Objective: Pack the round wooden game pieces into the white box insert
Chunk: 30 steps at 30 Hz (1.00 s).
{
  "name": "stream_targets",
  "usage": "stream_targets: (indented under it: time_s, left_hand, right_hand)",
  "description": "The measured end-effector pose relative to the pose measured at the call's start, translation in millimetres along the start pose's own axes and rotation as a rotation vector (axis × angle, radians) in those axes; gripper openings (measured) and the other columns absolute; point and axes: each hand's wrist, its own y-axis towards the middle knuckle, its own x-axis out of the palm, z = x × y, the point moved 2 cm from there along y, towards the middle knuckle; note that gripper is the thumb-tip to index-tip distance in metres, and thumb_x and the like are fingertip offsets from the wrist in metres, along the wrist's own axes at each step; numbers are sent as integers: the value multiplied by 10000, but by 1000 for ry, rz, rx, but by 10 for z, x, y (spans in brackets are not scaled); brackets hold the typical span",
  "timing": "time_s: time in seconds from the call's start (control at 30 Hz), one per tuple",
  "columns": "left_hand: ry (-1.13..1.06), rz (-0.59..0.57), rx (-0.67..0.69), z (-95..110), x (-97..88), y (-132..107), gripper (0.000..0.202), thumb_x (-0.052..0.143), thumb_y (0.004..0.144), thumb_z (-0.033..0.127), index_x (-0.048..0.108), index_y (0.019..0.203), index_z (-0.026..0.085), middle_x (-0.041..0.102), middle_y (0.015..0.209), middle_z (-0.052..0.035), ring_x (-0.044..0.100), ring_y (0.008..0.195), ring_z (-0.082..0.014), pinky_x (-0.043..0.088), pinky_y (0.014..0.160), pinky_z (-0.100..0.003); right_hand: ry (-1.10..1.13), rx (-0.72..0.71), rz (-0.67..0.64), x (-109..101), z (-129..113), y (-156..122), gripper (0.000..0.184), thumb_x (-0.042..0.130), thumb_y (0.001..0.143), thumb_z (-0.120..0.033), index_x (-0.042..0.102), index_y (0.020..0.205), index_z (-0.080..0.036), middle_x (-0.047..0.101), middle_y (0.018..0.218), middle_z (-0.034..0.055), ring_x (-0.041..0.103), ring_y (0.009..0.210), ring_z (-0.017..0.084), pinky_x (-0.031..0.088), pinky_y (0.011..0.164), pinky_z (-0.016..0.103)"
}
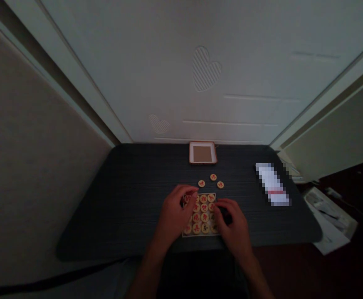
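Note:
A shallow light-rimmed box point(201, 236) on the dark table holds rows of round wooden Chinese chess pieces point(204, 217), most with red characters and a few with dark ones. Over the box's far left corner is my left hand point(176, 211), its thumb and fingers curled close together; what they hold, if anything, is hidden. At the right side, my right hand point(234, 220) has its thumb and forefinger closed at the edge of a red-marked piece point(211, 207) in the box. Three loose pieces lie just beyond the box, among them one point(201, 183) near my left fingertips.
A brown-rimmed lid or tray point(203, 163) lies at the table's far edge. On the right of the dark table point(122, 199) is a blurred-out phone-shaped object point(271, 182). A white panel point(175, 74) with heart reliefs stands behind. An open white box point(331, 220) sits lower right, beyond the table.

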Motion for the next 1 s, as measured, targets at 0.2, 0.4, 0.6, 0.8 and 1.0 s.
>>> stream_targets:
  time_s: [0.2, 0.4, 0.6, 0.8, 1.0]
  left_hand:
    - [284, -91, 117, -46, 191, 429, 183, 592, 959, 278, 700, 1096, 223, 727, 1120, -53, 624, 1091, -244, 462, 1025, -410]
    - [506, -237, 47, -108, 307, 619, 209, 606, 949, 311, 727, 1081, 202, 715, 1119, -99, 636, 1062, -266, 482, 949, -385]
    - [512, -249, 29, -118, 317, 662, 137, 617, 933, 277, 739, 948, 217, 725, 1017, -81, 669, 960, -247, 495, 843, -345]
    - [373, -241, 24, -66, 275, 652, 243, 534, 987, 364, 739, 1002, 232, 772, 994, -54, 708, 909, -223, 516, 801, -317]
    - [-133, -254, -73, 71, 148, 435, 292, 540, 982, 433, 742, 1085, 249, 791, 1059, -22, 730, 950, -212, 546, 843, -318]
  right_hand:
    - [53, 6, 65, -38, 58, -3, 131, 585, 969, -249, 712, 997, -232, 697, 1043, 72, 656, 987, 220, 535, 845, 356]
    - [74, 23, 87, -45, 69, -5, 136, 578, 975, -257, 709, 992, -225, 706, 1008, 67, 665, 947, 212, 535, 834, 343]
    - [77, 23, 91, -51, 67, -1, 132, 582, 971, -253, 710, 991, -226, 710, 999, 64, 668, 941, 209, 536, 830, 338]
    - [82, 39, 98, -47, 79, 0, 135, 586, 968, -271, 713, 980, -226, 716, 995, 68, 674, 937, 214, 542, 837, 347]
    - [110, 62, 98, -49, 86, -6, 149, 582, 973, -295, 711, 987, -223, 709, 1001, 71, 670, 941, 215, 540, 838, 352]
